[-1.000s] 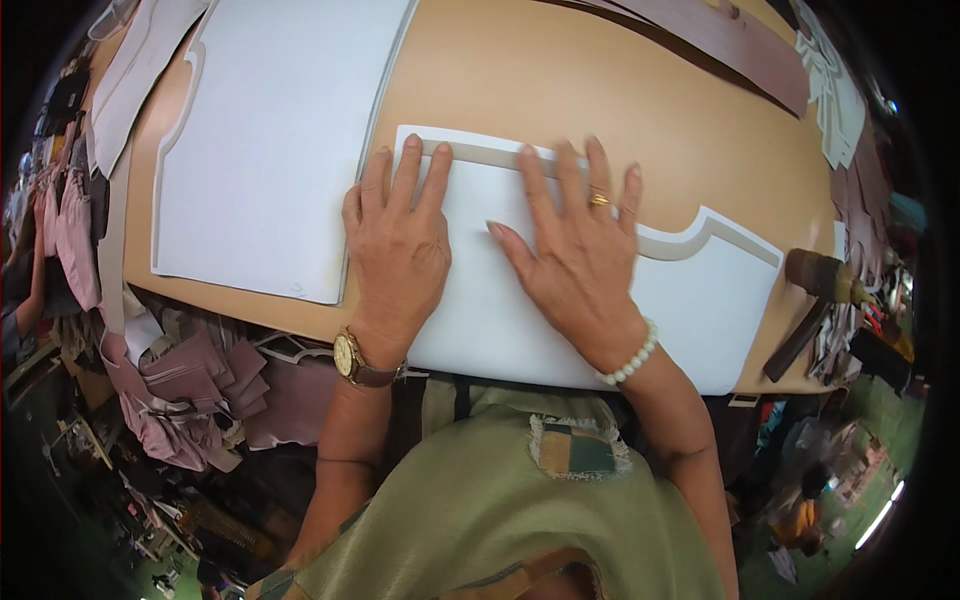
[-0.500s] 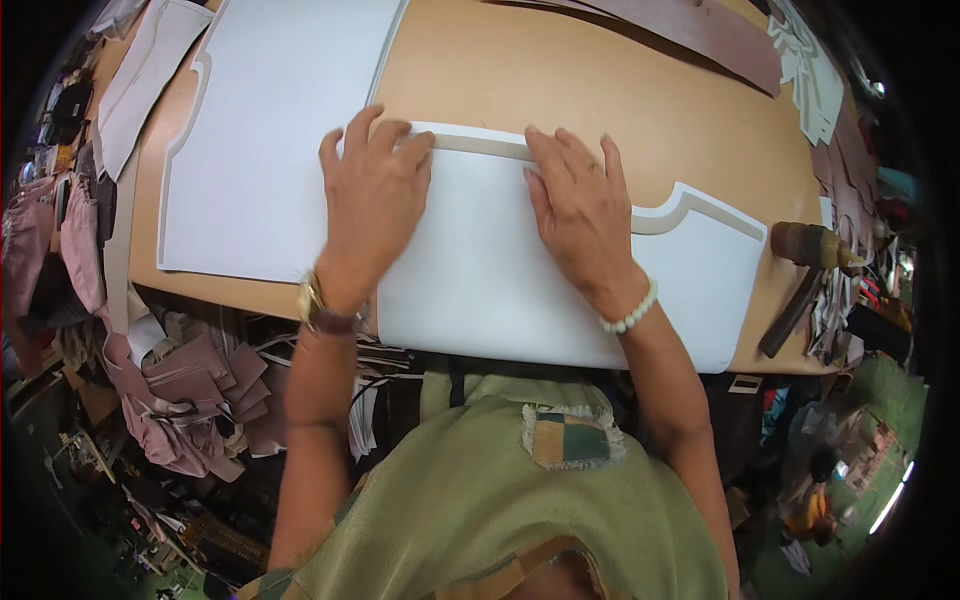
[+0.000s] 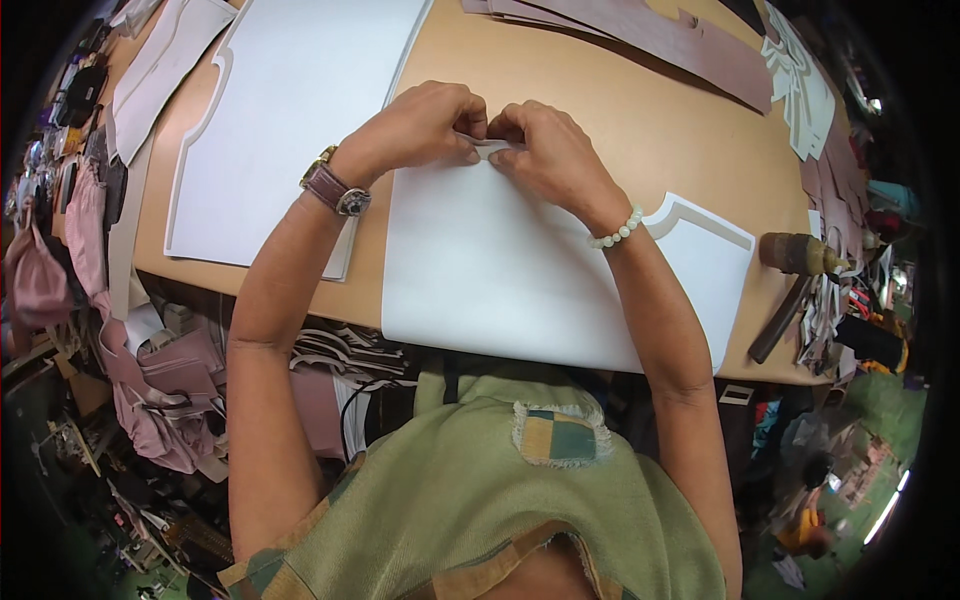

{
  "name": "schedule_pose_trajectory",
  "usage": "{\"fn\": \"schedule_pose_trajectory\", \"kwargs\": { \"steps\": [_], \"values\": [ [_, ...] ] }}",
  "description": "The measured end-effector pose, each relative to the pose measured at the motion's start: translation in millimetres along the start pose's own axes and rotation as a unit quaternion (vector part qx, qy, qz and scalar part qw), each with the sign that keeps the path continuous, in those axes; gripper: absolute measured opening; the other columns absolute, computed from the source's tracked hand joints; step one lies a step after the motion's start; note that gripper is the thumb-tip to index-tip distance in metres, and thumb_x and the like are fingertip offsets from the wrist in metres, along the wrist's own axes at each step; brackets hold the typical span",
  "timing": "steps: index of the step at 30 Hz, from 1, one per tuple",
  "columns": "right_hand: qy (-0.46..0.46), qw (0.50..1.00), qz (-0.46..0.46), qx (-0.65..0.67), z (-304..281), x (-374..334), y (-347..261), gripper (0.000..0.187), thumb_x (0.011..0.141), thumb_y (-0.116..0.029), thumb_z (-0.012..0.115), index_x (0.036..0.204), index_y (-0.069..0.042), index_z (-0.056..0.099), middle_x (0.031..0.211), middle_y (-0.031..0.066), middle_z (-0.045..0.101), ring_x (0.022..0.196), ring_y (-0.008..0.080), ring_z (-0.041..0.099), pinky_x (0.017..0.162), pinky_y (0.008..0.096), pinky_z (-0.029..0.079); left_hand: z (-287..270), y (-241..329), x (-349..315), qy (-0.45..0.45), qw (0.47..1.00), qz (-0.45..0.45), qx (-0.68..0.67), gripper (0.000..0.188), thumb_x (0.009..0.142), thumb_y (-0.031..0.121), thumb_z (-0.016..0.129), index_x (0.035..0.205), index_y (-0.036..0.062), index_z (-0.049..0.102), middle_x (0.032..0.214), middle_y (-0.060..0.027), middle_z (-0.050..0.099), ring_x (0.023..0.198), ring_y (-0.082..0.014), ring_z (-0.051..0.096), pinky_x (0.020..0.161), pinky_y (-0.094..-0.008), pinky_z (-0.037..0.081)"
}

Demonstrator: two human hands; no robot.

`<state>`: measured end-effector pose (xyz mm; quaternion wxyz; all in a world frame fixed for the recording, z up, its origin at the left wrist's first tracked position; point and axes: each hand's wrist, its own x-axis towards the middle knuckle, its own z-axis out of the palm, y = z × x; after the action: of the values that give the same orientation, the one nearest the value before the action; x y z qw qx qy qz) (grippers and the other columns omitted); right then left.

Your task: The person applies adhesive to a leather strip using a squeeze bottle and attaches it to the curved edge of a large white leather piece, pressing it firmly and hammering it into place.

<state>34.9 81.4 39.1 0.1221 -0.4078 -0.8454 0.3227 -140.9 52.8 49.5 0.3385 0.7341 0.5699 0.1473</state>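
Note:
A white sheet panel [image 3: 480, 260] lies in front of me, its near side hanging over the table edge. A greyish strip [image 3: 715, 228] runs along its stepped right-hand border. At the panel's far edge, my left hand [image 3: 425, 125] is closed, thumb and fingers pinching the border. Close beside it, my right hand [image 3: 550, 150] pinches that same edge, fingers curled. Only a small bit of the edge shows between the two thumbs; my fingers hide the rest. To the left lies a stack of similar white panels [image 3: 290, 130] with a notched side.
Mauve strips [image 3: 640, 45] lie along the far side of the tan table [image 3: 590, 115]. On the right are a brown bottle [image 3: 797, 253], a dark bar-like tool [image 3: 783, 318] and white scraps [image 3: 805, 100]. Mauve pieces [image 3: 185, 375] are piled below the table's left edge.
My hands have come together along the panel's far edge, from spread fingers to a pinch. The left moved right, turning its wrist; the right moved slightly left. The panels on the left have shifted slightly.

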Motion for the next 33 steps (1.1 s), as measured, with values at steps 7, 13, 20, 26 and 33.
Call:
{"fn": "schedule_pose_trajectory", "kwargs": {
  "steps": [7, 13, 20, 26, 33],
  "values": [
    [0.007, 0.999, -0.022, -0.031, 2.4, -2.0, 2.0, 0.016, 0.070, -0.012, 0.065, 0.084, -0.003, 0.067, 0.079, 0.0128, 0.062, 0.084, 0.0295, 0.057, 0.077, 0.0400, 0.044, 6.5, -6.0, -6.1, 0.034, 0.998, -0.009, -0.044, 0.021, 0.066, 0.006, 0.070, 0.085, 0.0001, 0.064, 0.072, -0.0093, 0.060, 0.069, -0.0205, 0.058, 0.066, -0.0323, 0.045],
    [0.084, 0.986, -0.122, -0.081, 12.8, -12.5, 12.5, 0.008, 0.075, -0.013, 0.063, 0.080, -0.008, 0.067, 0.078, 0.0057, 0.059, 0.081, 0.0239, 0.055, 0.077, 0.0367, 0.040, 17.5, -15.7, -17.8, 0.105, 0.990, 0.095, 0.026, 0.016, 0.072, 0.012, 0.069, 0.086, 0.0043, 0.068, 0.076, -0.0057, 0.058, 0.073, -0.0214, 0.055, 0.067, -0.0311, 0.045],
    [0.169, 0.950, -0.212, -0.152, 24.9, -20.4, 18.1, 0.005, 0.076, -0.015, 0.064, 0.078, -0.011, 0.065, 0.080, 0.0008, 0.055, 0.082, 0.0200, 0.054, 0.080, 0.0359, 0.038, 28.2, -15.5, -26.1, 0.165, 0.966, 0.154, 0.125, 0.013, 0.077, 0.017, 0.065, 0.086, 0.0085, 0.069, 0.080, -0.0033, 0.056, 0.077, -0.0205, 0.054, 0.071, -0.0325, 0.044],
    [0.230, 0.945, -0.184, -0.139, 24.4, -25.2, 11.4, 0.025, 0.077, -0.014, 0.063, 0.101, -0.010, 0.059, 0.094, 0.0041, 0.058, 0.095, 0.0221, 0.054, 0.087, 0.0355, 0.036, 35.8, -13.2, -37.7, 0.289, 0.929, 0.139, 0.186, 0.032, 0.077, 0.017, 0.067, 0.107, 0.0077, 0.061, 0.102, -0.0082, 0.060, 0.097, -0.0247, 0.056, 0.084, -0.0344, 0.042],
    [0.194, 0.950, -0.207, -0.129, 46.3, -34.4, -13.1, 0.038, 0.086, -0.016, 0.049, 0.120, 0.001, 0.047, 0.117, 0.0144, 0.055, 0.110, 0.0278, 0.051, 0.096, 0.0456, 0.033, 52.9, -7.5, -71.8, 0.296, 0.921, 0.076, 0.242, 0.035, 0.081, 0.013, 0.058, 0.114, 0.0025, 0.055, 0.121, -0.0091, 0.053, 0.111, -0.0253, 0.050, 0.094, -0.0407, 0.037]
  ]
}}
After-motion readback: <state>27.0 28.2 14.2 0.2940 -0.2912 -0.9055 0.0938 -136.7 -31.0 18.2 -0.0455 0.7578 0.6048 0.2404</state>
